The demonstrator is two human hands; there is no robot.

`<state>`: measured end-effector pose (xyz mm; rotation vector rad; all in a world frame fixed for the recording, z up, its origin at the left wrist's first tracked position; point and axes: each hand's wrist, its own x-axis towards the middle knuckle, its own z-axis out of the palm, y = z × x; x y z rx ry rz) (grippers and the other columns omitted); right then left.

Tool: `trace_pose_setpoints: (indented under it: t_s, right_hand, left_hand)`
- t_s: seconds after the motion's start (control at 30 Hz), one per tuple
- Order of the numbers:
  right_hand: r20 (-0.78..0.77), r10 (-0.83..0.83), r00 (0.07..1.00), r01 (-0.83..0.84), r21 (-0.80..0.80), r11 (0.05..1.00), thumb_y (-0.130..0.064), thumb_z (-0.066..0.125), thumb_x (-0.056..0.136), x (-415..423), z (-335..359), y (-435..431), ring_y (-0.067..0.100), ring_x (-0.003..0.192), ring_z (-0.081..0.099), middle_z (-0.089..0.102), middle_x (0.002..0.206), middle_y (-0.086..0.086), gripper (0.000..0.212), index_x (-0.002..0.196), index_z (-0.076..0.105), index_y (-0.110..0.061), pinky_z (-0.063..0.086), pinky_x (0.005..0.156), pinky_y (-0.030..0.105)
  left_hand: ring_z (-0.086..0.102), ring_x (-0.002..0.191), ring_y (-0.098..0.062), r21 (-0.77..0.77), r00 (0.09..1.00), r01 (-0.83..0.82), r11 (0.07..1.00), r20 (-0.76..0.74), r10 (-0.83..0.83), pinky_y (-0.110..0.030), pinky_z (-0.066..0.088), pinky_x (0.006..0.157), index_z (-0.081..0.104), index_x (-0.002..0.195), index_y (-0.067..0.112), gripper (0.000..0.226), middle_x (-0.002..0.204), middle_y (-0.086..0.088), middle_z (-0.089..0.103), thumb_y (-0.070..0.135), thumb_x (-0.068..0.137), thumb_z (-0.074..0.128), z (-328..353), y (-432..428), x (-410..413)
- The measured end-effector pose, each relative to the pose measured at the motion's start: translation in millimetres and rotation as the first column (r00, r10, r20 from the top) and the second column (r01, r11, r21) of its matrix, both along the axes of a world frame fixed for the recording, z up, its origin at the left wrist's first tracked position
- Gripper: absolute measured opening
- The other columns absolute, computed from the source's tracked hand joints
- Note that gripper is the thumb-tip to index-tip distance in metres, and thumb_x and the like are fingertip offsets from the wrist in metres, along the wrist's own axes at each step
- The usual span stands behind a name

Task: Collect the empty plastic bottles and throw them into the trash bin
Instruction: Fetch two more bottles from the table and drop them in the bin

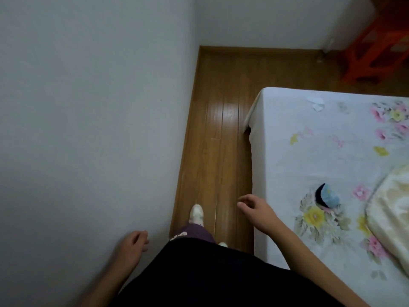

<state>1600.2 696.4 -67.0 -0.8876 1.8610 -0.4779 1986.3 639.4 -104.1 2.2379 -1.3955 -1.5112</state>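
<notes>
Dark clothing (221, 275) fills the bottom at 6 o'clock. Both hands are empty: the left hand (132, 240), at 7 o'clock beside a white wall (88, 107), has loosely curled fingers; the right hand (254, 209), at 5 o'clock, is half open over the wooden floor (217, 129). A bed (321, 140) with a floral sheet lies at 3 o'clock, a small blue and black item (327, 196) on it. No plastic bottle or trash bin is visible.

wall (88, 107) left | floor strip (217, 140) between | bed (321, 151) right | stool (376, 41) behind bed
</notes>
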Motion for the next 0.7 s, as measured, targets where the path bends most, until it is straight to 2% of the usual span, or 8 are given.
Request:
trace_pose_setpoints:
  t_s: [0.17, 0.27, 0.33, 0.47, 0.6, 0.7]
  right_hand:
    - [-0.027, -0.048, 0.998, 0.049, 0.038, 0.998, -0.038, 0.058, 0.097, -57, -14, -86, 0.007, 0.1, 0.06, 0.064, 0.109, -0.009, 0.03, 0.122, 0.065, -0.022, 0.045, 0.074, 0.014]
    - [-0.043, -0.146, 0.988, 0.151, 0.166, 0.974, -0.035, 0.058, 0.097, -93, -26, -115, 0.017, 0.101, 0.065, 0.068, 0.111, 0.001, 0.031, 0.12, 0.064, -0.016, 0.055, 0.087, 0.031]
    - [-0.067, -0.212, 0.975, 0.222, 0.231, 0.947, -0.033, 0.06, 0.096, -113, -31, -124, 0.021, 0.097, 0.068, 0.071, 0.108, 0.006, 0.03, 0.117, 0.066, -0.013, 0.055, 0.091, 0.038]
    - [-0.103, -0.363, 0.926, 0.378, 0.266, 0.887, -0.028, 0.064, 0.092, -161, -35, -145, 0.022, 0.087, 0.071, 0.075, 0.096, 0.007, 0.022, 0.105, 0.07, -0.012, 0.055, 0.086, 0.038]
    - [-0.101, -0.491, 0.865, 0.495, 0.33, 0.804, -0.025, 0.065, 0.091, -201, -39, -163, 0.019, 0.077, 0.072, 0.076, 0.088, 0.005, 0.015, 0.098, 0.07, -0.013, 0.055, 0.081, 0.04]
    - [-0.087, -0.516, 0.852, 0.51, 0.362, 0.78, -0.024, 0.064, 0.092, -236, -52, -202, 0.02, 0.074, 0.071, 0.075, 0.088, 0.006, 0.016, 0.098, 0.069, -0.01, 0.054, 0.078, 0.038]
  left_hand:
    - [0.067, 0.075, -0.029, 0.021, 1.0, 0.03, 0.999, -0.011, -0.029, -0.034, 0.046, 0.068, 0.066, 0.089, 0.007, 0.026, 0.093, -0.017, 0.074, 0.021, 0.104, 0.051, -13, -112, -59]
    - [0.068, 0.078, -0.028, 0.027, 0.993, 0.113, 0.993, -0.028, -0.112, -0.035, 0.046, 0.069, 0.067, 0.091, 0.009, 0.026, 0.092, -0.014, 0.074, 0.024, 0.104, 0.051, -16, -189, -102]
    - [0.07, 0.081, -0.029, 0.034, 0.977, 0.211, 0.977, -0.027, -0.21, -0.037, 0.048, 0.072, 0.068, 0.09, 0.012, 0.026, 0.091, -0.01, 0.074, 0.027, 0.103, 0.051, -12, -241, -132]
    - [0.071, 0.08, -0.021, -0.024, 0.909, 0.417, 0.909, -0.02, -0.417, -0.037, 0.052, 0.074, 0.069, 0.089, 0.021, 0.025, 0.09, -0.002, 0.074, 0.032, 0.103, 0.051, 3, -352, -212]
    - [0.072, 0.08, -0.016, -0.095, 0.862, 0.5, 0.861, -0.043, -0.505, -0.035, 0.054, 0.071, 0.07, 0.09, 0.026, 0.026, 0.089, 0.003, 0.075, 0.037, 0.103, 0.05, 21, -439, -286]
    - [0.072, 0.08, -0.014, -0.127, 0.836, 0.538, 0.833, -0.043, -0.547, -0.036, 0.055, 0.073, 0.07, 0.09, 0.027, 0.028, 0.089, 0.006, 0.075, 0.037, 0.103, 0.048, 26, -499, -336]
